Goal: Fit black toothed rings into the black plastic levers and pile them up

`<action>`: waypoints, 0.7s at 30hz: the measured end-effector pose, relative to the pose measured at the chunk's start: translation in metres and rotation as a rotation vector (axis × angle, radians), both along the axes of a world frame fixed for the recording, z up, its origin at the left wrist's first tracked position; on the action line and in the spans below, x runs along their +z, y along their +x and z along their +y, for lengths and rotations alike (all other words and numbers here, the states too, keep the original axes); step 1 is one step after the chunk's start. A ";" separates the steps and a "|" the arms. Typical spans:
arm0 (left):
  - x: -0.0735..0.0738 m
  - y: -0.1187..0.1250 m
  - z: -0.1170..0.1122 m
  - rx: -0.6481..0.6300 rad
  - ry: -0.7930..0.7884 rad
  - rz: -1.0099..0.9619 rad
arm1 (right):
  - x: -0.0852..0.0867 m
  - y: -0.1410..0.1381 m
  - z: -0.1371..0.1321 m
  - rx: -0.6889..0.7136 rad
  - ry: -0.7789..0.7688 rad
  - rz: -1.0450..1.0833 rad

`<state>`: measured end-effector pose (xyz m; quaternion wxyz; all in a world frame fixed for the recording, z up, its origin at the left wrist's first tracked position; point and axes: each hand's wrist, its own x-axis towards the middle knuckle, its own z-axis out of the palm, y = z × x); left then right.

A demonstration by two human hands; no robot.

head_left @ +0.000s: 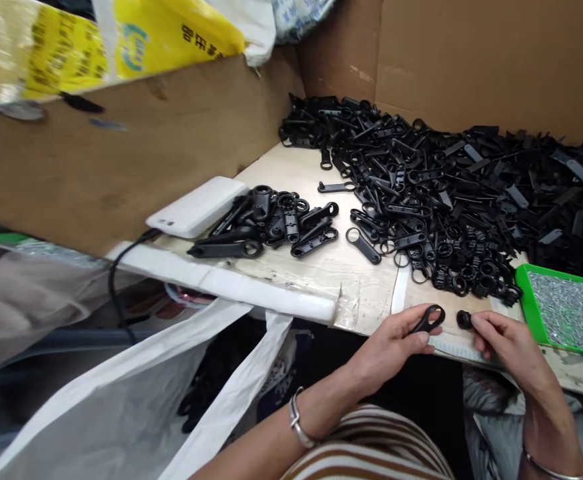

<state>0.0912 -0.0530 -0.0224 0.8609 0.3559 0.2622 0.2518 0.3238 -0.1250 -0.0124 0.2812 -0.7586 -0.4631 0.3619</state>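
Note:
My left hand [389, 343] is closed on a black plastic handle piece [430, 319] whose ring end points up and to the right. Close beside it, my right hand [509, 343] pinches a small black ring-shaped part [464, 320] between thumb and fingers. The two parts are apart, just over the table's front edge. Beyond my hands lie a heap of small black ringed parts [486, 277] and a large pile of black handle pieces [401, 180]. One loose black handle piece [363, 245] rests in front of the pile.
Right of my hands stands a green tray [527, 300] of small metal pins or screws. To the left, a smaller group of black pieces [271, 223] lies by a white box-like device [196, 207] with a black cable. Cardboard walls [471, 67] enclose the table; a white bag [96, 407] hangs below.

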 end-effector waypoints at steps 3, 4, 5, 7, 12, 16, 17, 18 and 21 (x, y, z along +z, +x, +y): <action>-0.003 -0.002 -0.001 0.038 -0.034 -0.021 | 0.002 0.007 -0.004 -0.040 -0.024 -0.294; -0.005 -0.003 -0.001 0.053 -0.049 -0.026 | 0.004 0.007 -0.005 -0.051 0.012 -0.397; -0.006 -0.003 -0.001 0.066 -0.065 -0.028 | 0.006 0.005 -0.007 -0.048 0.071 -0.483; -0.007 -0.002 0.000 0.081 -0.092 -0.030 | 0.008 -0.001 -0.008 0.023 0.210 -0.579; -0.005 0.003 -0.001 0.072 -0.121 -0.027 | 0.008 -0.012 -0.005 0.254 0.264 -0.619; -0.004 0.005 -0.001 0.086 -0.069 -0.015 | 0.014 -0.021 -0.006 0.196 0.383 -0.505; -0.004 0.005 0.000 0.091 -0.057 -0.012 | 0.015 -0.028 -0.005 0.181 0.426 -0.440; -0.004 0.005 0.000 0.091 -0.043 -0.011 | 0.016 -0.036 -0.004 0.171 0.470 -0.381; 0.000 0.006 0.002 0.059 0.040 -0.009 | 0.014 -0.064 0.004 0.159 0.594 -0.345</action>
